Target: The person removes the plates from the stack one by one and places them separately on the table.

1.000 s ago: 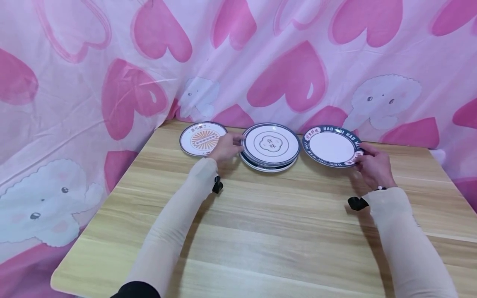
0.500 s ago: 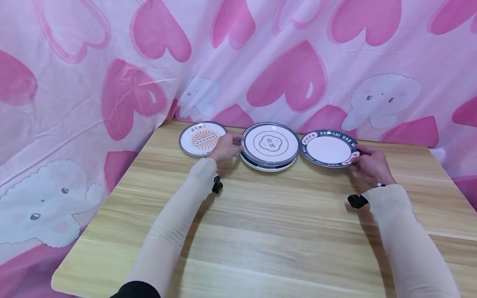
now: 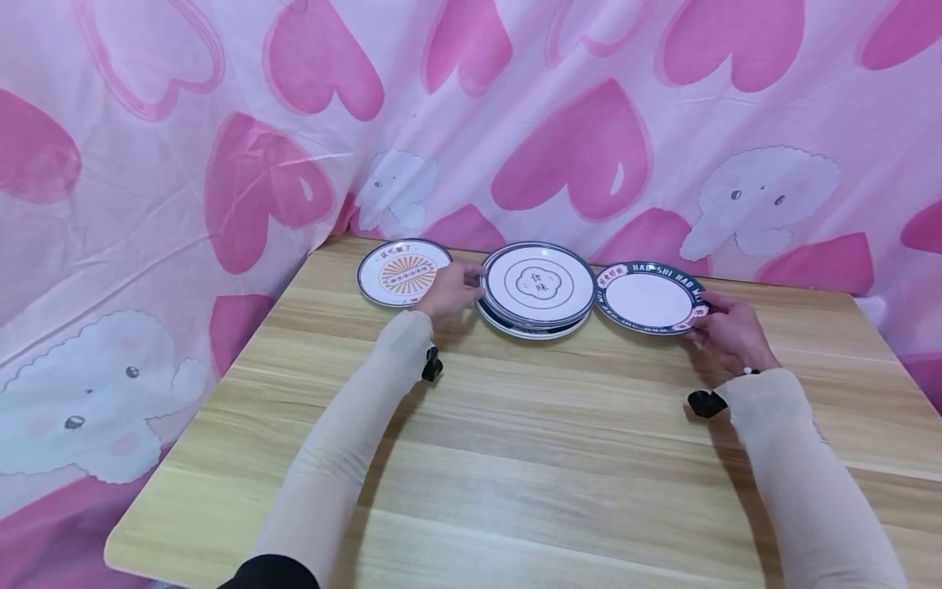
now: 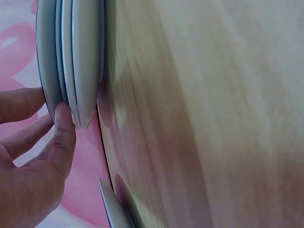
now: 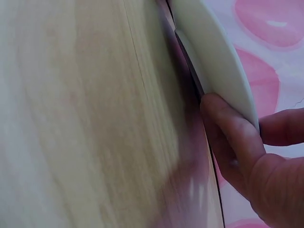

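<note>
A stack of several white plates (image 3: 540, 282) stands at the far middle of the table; its top plate has a blue rim and a flower-shaped centre mark. At its left side my left hand (image 3: 450, 292) pinches the top plate's rim; in the left wrist view, the thumb (image 4: 64, 126) lies under that edge. To the right, my right hand (image 3: 732, 329) grips a plate with a dark lettered border (image 3: 651, 298) by its right rim. In the right wrist view, this plate's pale underside (image 5: 216, 57) slants close over the wood.
A smaller plate with an orange sunburst (image 3: 406, 274) lies left of the stack, partly behind my left hand. The wooden table (image 3: 471, 458) reaches back to a pink heart-patterned curtain (image 3: 574, 155).
My right hand has lowered the dark-bordered plate and brought it slightly left, closer to the stack. My left hand stays at the stack's rim.
</note>
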{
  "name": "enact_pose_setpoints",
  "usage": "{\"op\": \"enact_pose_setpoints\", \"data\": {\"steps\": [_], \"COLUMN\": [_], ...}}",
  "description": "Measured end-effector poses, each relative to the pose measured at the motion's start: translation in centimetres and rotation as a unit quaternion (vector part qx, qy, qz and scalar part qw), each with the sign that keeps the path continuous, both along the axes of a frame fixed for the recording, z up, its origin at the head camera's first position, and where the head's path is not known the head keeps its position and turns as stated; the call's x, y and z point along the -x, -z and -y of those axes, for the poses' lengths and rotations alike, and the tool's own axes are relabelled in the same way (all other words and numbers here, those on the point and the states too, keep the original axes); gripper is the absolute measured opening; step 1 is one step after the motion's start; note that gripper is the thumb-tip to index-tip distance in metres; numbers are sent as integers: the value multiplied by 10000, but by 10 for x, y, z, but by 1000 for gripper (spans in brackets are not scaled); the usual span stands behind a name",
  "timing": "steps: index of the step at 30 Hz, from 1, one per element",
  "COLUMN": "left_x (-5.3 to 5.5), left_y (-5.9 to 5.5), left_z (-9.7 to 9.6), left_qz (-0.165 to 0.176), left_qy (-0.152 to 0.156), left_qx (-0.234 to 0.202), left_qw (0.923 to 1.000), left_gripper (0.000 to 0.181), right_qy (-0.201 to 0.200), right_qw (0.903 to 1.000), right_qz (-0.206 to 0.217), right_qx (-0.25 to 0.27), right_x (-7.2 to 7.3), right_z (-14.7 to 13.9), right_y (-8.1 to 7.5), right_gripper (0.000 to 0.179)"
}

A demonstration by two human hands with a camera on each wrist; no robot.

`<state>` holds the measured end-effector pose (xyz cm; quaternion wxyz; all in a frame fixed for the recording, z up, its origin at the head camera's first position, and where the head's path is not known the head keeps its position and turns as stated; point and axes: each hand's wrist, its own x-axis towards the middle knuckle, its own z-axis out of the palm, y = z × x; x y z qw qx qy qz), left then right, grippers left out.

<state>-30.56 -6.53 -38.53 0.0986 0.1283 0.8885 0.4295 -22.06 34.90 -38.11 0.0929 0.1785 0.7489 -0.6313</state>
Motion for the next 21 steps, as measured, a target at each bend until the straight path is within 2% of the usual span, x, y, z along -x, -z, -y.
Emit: {"op": "enact_pose_setpoints", "data": {"steps": [2, 11, 14, 17, 21], "left_x": [0, -1, 0, 1, 1], "left_y": [0, 5, 5, 5, 5], "left_z": [0, 0, 0, 0, 0], "left_qz": [-14, -40, -55, -60, -40], "left_qy": [-5, 3, 29, 43, 17], "left_qx": [13, -34, -53, -44, -32], "left_qw": [10000, 10000, 10000, 10000, 10000], "left_gripper": [46, 46, 46, 46, 46], "right_qy": [-42, -417, -701, -990, -1244], "right_qw": [10000, 9974, 9916, 9814, 9742], "right_qz": [-28, -90, -102, -74, 4], "right_qx": [42, -573, -1083, -1641, -1885], "right_x": [0, -1, -1, -1, 1], "right_z": [0, 2, 0, -2, -2], "right_y": [0, 4, 5, 3, -1], "right_gripper": [72, 69, 66, 66, 68]}}
